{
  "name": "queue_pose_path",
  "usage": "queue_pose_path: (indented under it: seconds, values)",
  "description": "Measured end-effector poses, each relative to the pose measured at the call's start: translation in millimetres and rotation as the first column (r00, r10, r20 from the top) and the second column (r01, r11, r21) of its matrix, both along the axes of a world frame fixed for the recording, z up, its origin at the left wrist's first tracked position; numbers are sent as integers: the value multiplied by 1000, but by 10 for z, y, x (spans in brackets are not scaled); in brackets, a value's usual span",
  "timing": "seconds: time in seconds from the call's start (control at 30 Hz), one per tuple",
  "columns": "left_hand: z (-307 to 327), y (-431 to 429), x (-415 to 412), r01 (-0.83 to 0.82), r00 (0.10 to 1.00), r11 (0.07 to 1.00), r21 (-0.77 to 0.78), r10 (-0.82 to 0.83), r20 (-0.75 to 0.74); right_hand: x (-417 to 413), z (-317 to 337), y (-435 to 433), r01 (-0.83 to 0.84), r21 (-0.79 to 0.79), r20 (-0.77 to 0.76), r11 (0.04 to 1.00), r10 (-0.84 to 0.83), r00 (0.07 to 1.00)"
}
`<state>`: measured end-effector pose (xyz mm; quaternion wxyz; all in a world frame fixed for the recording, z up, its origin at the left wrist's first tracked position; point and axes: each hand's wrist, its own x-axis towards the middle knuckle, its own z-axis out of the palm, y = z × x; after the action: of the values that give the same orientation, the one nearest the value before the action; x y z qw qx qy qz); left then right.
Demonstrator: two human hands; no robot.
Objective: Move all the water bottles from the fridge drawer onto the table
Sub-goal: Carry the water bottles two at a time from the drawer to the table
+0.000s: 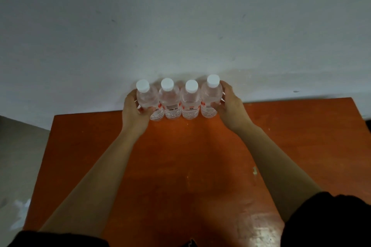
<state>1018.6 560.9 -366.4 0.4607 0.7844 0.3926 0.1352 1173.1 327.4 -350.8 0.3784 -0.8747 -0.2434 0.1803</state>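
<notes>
Several clear water bottles with white caps stand upright in a row at the far edge of the orange table (pixel 192 166), against the wall. My left hand (pixel 134 110) is wrapped around the leftmost bottle (pixel 146 98). My right hand (pixel 230 104) grips the rightmost bottle (pixel 210 96). Between them stand two more bottles (pixel 169 100), (pixel 190 102), touching side by side. The fridge drawer is out of view.
A pale wall (pixel 180 26) rises directly behind the bottles. The table's left edge drops to a grey floor (pixel 20 166). Bare tabletop stretches between my forearms and out to the right edge.
</notes>
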Motion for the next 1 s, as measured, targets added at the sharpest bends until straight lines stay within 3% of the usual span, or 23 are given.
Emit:
queue_pose_path:
  seconds: [0.17, 0.3, 0.4, 0.53, 0.67, 0.83, 1.0]
  values:
    - [158, -142, -126, 31, 999, 997, 78, -28, -33, -229, -40, -22, 198, 74, 28, 977, -200, 979]
    - [285, -573, -349, 0, 999, 957, 292, 12, -39, -678, 98, -287, 286, 113, 183, 952, -303, 935]
    - [273, -938, -505, 119, 993, 916, 382, -113, -38, -990, 151, -588, 283, 96, 284, 954, -298, 911]
    - [330, -1460, -492, 325, 943, 794, 513, -311, -117, -1185, 283, -1206, 373, 56, 415, 926, -362, 835]
    - [747, -2154, -367, 415, 890, 714, 564, -446, -89, -1305, 669, -1998, 495, 112, 531, 862, -473, 703]
    - [1292, -3372, -367, 526, 758, 508, 682, -643, -106, -1767, 1164, -3322, 668, 206, 622, 715, -622, 475]
    - [1688, -5019, -757, 562, 590, 303, 769, -799, -116, -2788, 1385, -4960, 816, 224, 671, 533, -692, 267]
